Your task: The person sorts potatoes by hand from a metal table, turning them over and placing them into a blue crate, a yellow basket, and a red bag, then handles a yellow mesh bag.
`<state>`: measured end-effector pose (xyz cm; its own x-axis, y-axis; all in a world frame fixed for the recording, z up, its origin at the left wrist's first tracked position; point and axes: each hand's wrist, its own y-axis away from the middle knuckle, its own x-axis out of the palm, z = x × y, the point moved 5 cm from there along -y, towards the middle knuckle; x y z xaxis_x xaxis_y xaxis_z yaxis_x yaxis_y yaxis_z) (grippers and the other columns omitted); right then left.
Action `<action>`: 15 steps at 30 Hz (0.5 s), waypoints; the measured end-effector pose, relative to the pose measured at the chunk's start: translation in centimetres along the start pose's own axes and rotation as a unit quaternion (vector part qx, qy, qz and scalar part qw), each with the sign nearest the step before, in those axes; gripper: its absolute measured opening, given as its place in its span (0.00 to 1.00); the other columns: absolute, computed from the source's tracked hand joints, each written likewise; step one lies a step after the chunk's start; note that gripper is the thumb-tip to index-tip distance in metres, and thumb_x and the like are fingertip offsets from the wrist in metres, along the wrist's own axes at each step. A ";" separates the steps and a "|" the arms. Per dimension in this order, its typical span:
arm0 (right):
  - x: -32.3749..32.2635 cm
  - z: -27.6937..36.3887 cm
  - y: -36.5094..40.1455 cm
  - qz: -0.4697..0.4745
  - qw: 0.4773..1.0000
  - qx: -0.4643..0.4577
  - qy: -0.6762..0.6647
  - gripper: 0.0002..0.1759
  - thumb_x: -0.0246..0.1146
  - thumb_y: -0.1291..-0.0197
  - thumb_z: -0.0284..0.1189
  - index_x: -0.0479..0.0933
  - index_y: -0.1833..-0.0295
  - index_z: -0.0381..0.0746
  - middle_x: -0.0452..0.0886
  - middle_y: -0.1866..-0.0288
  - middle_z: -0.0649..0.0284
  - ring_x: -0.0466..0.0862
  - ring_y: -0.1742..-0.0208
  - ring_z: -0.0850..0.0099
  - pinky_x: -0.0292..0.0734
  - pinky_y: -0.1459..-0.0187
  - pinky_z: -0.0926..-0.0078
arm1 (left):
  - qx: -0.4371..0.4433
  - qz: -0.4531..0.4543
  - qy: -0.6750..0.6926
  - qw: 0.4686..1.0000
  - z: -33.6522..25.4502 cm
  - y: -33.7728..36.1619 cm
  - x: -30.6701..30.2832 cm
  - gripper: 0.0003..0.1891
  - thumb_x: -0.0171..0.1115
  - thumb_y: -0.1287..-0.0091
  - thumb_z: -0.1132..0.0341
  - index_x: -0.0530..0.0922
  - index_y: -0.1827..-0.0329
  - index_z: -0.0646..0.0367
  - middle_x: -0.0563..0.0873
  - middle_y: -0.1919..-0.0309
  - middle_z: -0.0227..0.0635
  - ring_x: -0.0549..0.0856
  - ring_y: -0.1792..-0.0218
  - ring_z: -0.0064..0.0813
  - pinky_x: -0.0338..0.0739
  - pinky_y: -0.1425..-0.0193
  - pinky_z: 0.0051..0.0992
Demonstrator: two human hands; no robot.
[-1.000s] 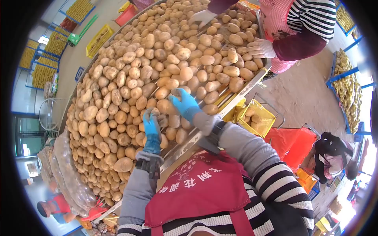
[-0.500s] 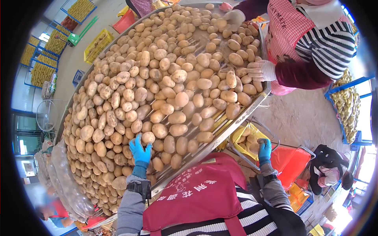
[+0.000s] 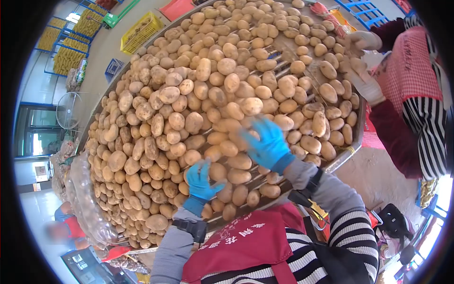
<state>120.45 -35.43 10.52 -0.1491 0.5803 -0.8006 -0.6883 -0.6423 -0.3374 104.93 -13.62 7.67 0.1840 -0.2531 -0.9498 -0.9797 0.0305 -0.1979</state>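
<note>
Brown potatoes (image 3: 156,125) lie heaped across a large slatted sorting table (image 3: 288,187). My left hand (image 3: 201,182), in a blue glove, rests on the pile near the table's front edge. Its fingers are spread, with a potato (image 3: 217,172) beside the thumb, not gripped. Further right, my right hand (image 3: 268,146), gloved in blue too, reaches over the potatoes with its fingers apart and partly blurred by motion. Potatoes just left of its fingertips are also blurred. No potato shows in its grasp, though the surface under the palm is hidden.
A co-worker's two gloved hands (image 3: 364,71) are at the table's right end. A yellow crate (image 3: 141,32) stands on the floor beyond the far edge. Clear plastic wrapping (image 3: 87,203) bulges along the left side. Racks of filled sacks (image 3: 71,59) line the back left.
My right hand has moved from the yellow basket at the lower right, where it held a potato, onto the pile. My left hand has shifted right, and the view has turned.
</note>
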 end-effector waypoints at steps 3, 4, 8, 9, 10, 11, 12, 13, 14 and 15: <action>7.4 0.3 -3.4 0.077 0.981 -0.167 0.065 0.31 0.66 0.50 0.39 0.75 0.37 0.51 0.69 0.32 0.57 0.65 0.29 0.51 0.62 0.32 0.48 | 0.014 0.003 -0.035 0.999 -0.8 -4.7 1.2 0.52 0.74 0.50 0.41 0.61 0.24 0.53 0.61 0.29 0.47 0.63 0.32 0.55 0.60 0.30 0.49; 6.6 -0.2 -5.0 0.065 0.984 -0.159 0.043 0.28 0.65 0.51 0.37 0.77 0.40 0.51 0.70 0.37 0.59 0.67 0.32 0.53 0.62 0.33 0.50 | 0.005 0.010 -0.024 1.000 -0.7 -7.2 0.7 0.52 0.74 0.50 0.42 0.61 0.23 0.53 0.60 0.27 0.47 0.61 0.30 0.56 0.59 0.29 0.50; 1.9 -5.0 -10.8 0.048 0.990 -0.125 0.038 0.28 0.64 0.53 0.34 0.77 0.41 0.54 0.74 0.44 0.65 0.72 0.38 0.58 0.65 0.36 0.52 | -0.078 0.074 -0.050 0.993 1.9 -13.7 0.3 0.52 0.72 0.48 0.43 0.58 0.22 0.53 0.57 0.24 0.47 0.53 0.24 0.57 0.51 0.25 0.54; 2.0 -6.9 -11.1 0.051 0.985 -0.157 0.040 0.29 0.64 0.54 0.34 0.77 0.41 0.55 0.74 0.43 0.64 0.72 0.38 0.58 0.65 0.36 0.51 | -0.078 0.095 -0.083 0.989 2.2 -14.4 1.3 0.51 0.70 0.45 0.43 0.55 0.21 0.52 0.56 0.23 0.47 0.51 0.24 0.57 0.46 0.25 0.57; 2.1 -8.6 -11.6 0.052 0.979 -0.190 0.043 0.30 0.64 0.54 0.34 0.76 0.40 0.56 0.73 0.42 0.63 0.71 0.37 0.58 0.65 0.36 0.51 | -0.068 0.084 -0.091 0.990 2.0 -15.3 1.7 0.51 0.69 0.45 0.42 0.55 0.21 0.51 0.56 0.23 0.48 0.51 0.23 0.58 0.45 0.25 0.58; 2.4 -10.2 -12.4 0.091 0.975 -0.187 0.074 0.30 0.64 0.53 0.34 0.76 0.39 0.57 0.73 0.40 0.62 0.71 0.36 0.57 0.65 0.36 0.50 | -0.056 0.075 -0.099 0.991 1.4 -16.4 1.9 0.51 0.68 0.44 0.42 0.54 0.21 0.51 0.56 0.23 0.49 0.50 0.23 0.58 0.45 0.25 0.59; 2.5 -11.6 -13.0 0.131 0.969 -0.180 0.104 0.31 0.65 0.52 0.34 0.76 0.38 0.58 0.72 0.38 0.61 0.70 0.35 0.56 0.65 0.36 0.50 | -0.043 0.069 -0.106 0.991 1.0 -17.2 2.3 0.50 0.67 0.44 0.42 0.54 0.21 0.51 0.56 0.24 0.49 0.50 0.23 0.58 0.44 0.25 0.60; 2.9 -13.2 -13.2 0.171 0.961 -0.173 0.132 0.31 0.65 0.51 0.34 0.75 0.37 0.59 0.71 0.36 0.60 0.70 0.34 0.55 0.65 0.35 0.49 | -0.002 0.090 -0.087 0.992 0.9 -17.8 3.3 0.51 0.66 0.45 0.40 0.54 0.20 0.50 0.56 0.25 0.55 0.51 0.24 0.59 0.43 0.23 0.59; 2.7 -15.3 -13.5 0.132 0.957 -0.187 0.180 0.31 0.64 0.49 0.34 0.74 0.35 0.58 0.70 0.33 0.58 0.69 0.32 0.54 0.64 0.34 0.50 | 0.003 0.106 -0.084 0.991 0.8 -18.4 4.2 0.51 0.66 0.45 0.41 0.54 0.20 0.50 0.56 0.25 0.56 0.51 0.24 0.60 0.42 0.23 0.58; 2.6 -17.1 -13.7 0.092 0.948 -0.199 0.230 0.32 0.64 0.47 0.34 0.72 0.33 0.58 0.68 0.31 0.56 0.68 0.31 0.53 0.64 0.33 0.50 | 0.010 0.121 -0.080 0.989 0.2 -19.2 4.9 0.51 0.66 0.45 0.41 0.54 0.20 0.50 0.56 0.25 0.58 0.52 0.24 0.60 0.42 0.23 0.58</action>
<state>141.65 -33.68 4.63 0.1471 0.2183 -0.9647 -0.3450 -0.9028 -0.2569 124.63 -15.22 6.74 -0.0448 -0.0800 -0.9958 -0.9951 0.0912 0.0374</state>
